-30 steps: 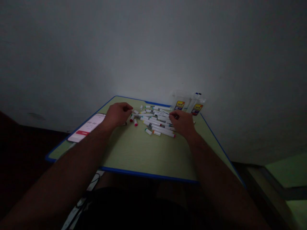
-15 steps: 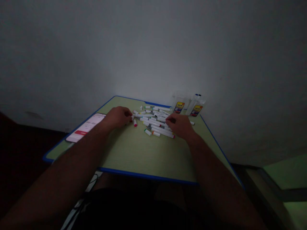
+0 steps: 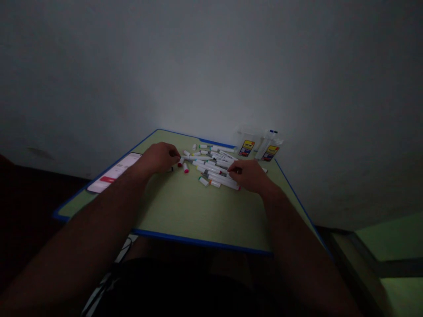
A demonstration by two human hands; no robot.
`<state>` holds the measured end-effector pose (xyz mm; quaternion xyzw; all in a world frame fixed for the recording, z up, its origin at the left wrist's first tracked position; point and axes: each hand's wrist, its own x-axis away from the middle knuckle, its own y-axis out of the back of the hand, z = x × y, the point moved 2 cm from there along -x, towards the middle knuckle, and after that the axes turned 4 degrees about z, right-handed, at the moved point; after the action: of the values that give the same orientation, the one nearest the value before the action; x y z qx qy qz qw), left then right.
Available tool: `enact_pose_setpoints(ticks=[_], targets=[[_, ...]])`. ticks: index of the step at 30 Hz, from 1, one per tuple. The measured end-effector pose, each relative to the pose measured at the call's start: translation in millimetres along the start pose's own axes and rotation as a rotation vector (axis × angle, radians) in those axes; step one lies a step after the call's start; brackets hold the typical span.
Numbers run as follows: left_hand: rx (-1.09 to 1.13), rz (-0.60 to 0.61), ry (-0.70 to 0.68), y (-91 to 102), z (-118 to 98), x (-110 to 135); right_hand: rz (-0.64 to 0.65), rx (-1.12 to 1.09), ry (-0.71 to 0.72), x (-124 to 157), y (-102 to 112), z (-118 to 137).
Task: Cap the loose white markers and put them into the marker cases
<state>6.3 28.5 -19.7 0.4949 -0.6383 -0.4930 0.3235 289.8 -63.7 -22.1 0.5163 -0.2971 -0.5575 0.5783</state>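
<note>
Several white markers with coloured caps (image 3: 213, 169) lie in a loose pile at the far middle of a green table with a blue edge (image 3: 185, 211). My left hand (image 3: 160, 157) rests at the pile's left side, fingers curled and pinched around a pink-capped marker (image 3: 180, 162). My right hand (image 3: 249, 175) lies on the right side of the pile, fingers bent over the markers and touching them; what it grips, if anything, is hidden.
A phone with a lit screen (image 3: 110, 174) lies near the table's left edge. Two clear marker boxes with yellow labels (image 3: 261, 149) stand at the far right corner against the white wall. A second green surface (image 3: 390, 237) shows at lower right.
My right hand has slid a little toward me and left over the pile. My left hand dipped and came back to the pink-capped markers. The view has shifted slightly.
</note>
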Motion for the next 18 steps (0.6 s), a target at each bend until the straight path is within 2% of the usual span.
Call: enact_pose_setpoints(ticks=[4, 10, 18], targets=[[0.075, -0.061, -0.011, 0.6, -1, 0, 0.065, -0.023, 0.044, 2, -2, 4], [0.095, -0.018, -0.033, -2.9, -9, 2, 0.101, -0.037, 0.047, 2, -6, 4], [0.109, -0.093, 0.002, -3.1, -8, 0, 0.148, -0.015, 0.051, 2, -6, 6]])
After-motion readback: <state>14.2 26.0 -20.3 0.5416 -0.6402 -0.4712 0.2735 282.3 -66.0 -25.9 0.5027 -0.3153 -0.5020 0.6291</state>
